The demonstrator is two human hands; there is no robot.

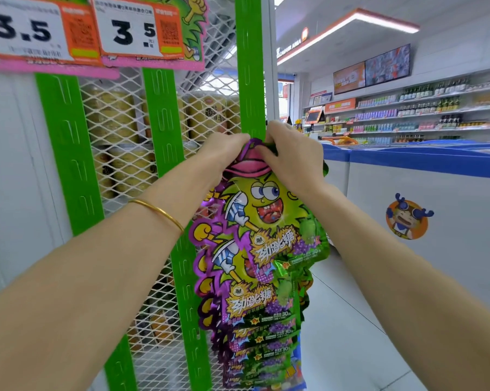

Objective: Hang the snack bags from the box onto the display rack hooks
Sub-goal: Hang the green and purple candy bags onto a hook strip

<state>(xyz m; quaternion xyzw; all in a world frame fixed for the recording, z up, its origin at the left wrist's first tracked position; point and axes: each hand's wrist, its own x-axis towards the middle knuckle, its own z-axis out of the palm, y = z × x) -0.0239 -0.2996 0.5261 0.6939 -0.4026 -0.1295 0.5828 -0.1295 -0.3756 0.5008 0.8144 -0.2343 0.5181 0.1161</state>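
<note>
In the head view, the person stood close before the display rack, both arms lifted. The left hand and the right hand met at the top edge of a bunch of snack bags. The left hand pinched that edge from the 9 o'clock side and the right hand from the 3 o'clock side, fingers curled around the foil.

I think they held it so high and so tight because the hanging hole had to meet a hook. The hook itself was hidden behind the fingers, so I could not tell if the bags were already on it. The bags hung down toward 6 o'clock in an overlapping row, just in front of the green strip, which ran up toward 12 o'clock. Probably the weight below kept them straight.

At 9 o'clock the wire mesh showed round tubs behind it. At 11 o'clock two price cards read 3.5. A thin gold bracelet sat on the left wrist. At 3 o'clock a freezer chest stood well apart.
</note>
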